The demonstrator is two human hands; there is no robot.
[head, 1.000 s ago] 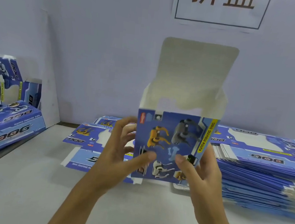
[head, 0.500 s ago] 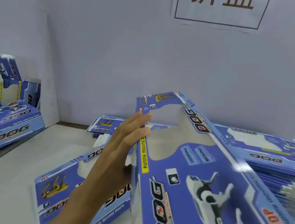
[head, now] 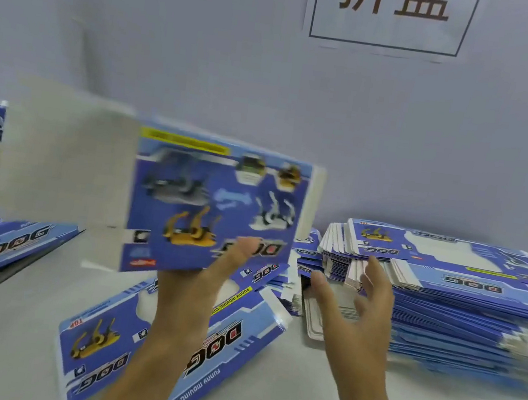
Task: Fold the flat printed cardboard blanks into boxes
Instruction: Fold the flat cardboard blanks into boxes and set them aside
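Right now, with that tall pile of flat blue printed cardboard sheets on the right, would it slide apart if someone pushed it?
Probably yes. The tall pile of flat blue printed cardboard sheets already sits uneven, its edges staggered, so the layers likely slip easily. The printed faces look glossy, which suggests low friction. The whole pile is likely heavy, though a single sheet seems light: the left hand holds up a folded box alone.

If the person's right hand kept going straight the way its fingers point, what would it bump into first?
Most likely the tall stack of flat blanks. The right hand is open, with its fingers aimed forward at the stack's near left edge. Depth is hard to judge, so how far off that edge lies is unclear.
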